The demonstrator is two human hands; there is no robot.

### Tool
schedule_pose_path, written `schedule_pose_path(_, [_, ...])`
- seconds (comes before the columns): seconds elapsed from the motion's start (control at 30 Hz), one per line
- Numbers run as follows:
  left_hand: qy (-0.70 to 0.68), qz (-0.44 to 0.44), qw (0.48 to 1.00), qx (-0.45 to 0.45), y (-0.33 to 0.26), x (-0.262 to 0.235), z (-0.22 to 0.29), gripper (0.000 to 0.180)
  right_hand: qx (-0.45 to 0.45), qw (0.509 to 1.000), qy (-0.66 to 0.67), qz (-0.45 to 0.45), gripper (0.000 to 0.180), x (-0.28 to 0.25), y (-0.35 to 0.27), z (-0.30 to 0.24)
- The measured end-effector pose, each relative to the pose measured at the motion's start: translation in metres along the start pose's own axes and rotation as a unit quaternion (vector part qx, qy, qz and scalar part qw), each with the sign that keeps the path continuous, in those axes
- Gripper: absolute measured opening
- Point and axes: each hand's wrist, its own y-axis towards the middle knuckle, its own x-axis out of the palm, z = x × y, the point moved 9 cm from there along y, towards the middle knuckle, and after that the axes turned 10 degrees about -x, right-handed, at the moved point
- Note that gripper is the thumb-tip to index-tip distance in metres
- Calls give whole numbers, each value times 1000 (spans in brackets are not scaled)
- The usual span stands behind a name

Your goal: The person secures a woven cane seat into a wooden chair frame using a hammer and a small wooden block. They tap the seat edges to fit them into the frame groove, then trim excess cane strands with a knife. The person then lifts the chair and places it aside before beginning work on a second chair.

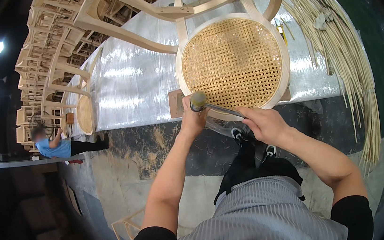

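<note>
The left hand (pixel 193 120) is closed around a tool with a rounded, dull yellow-grey head (pixel 198 101), held at the near rim of a round pale wooden chair seat with woven cane webbing (pixel 233 63). The right hand (pixel 263 123) is closed on a thin metal rod (pixel 224 111) that slants toward that same rim. The seat lies on a silver foil-covered bench (pixel 136 83), and a bundle of pale cane strips (pixel 340 46) hangs at the right.

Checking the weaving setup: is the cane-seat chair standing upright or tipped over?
Tipped over. The chair lies on the foil-covered table, round cane seat facing the camera, legs pointing away.
</note>
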Motion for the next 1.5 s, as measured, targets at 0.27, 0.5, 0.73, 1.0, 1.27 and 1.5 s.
schedule_pose_path(0.27, [-28,-93,995,-30,-18,29,-14,75,-7,1000,30,-2,41,-12,0,-16])
schedule_pose_path(0.5, [41,0,998,43,-36,13,-2,65,-15,997,76,1,43,-32,10,-31])
schedule_pose_path(0.73, [-41,19,998,-47,-43,23,15,66,-27,997,60,-46,41,-44,24,-17])
schedule_pose_path(1.0, [-177,154,966,-104,-53,22,26,63,-89,992,63,-63,40,-69,35,7])
schedule_pose_path(1.27, [-198,148,949,-193,-71,59,33,62,-78,983,140,-87,38,-87,30,23])
schedule_pose_path(1.5, [-63,128,952,-271,-79,67,36,49,-132,962,47,-233,42,-85,11,25])
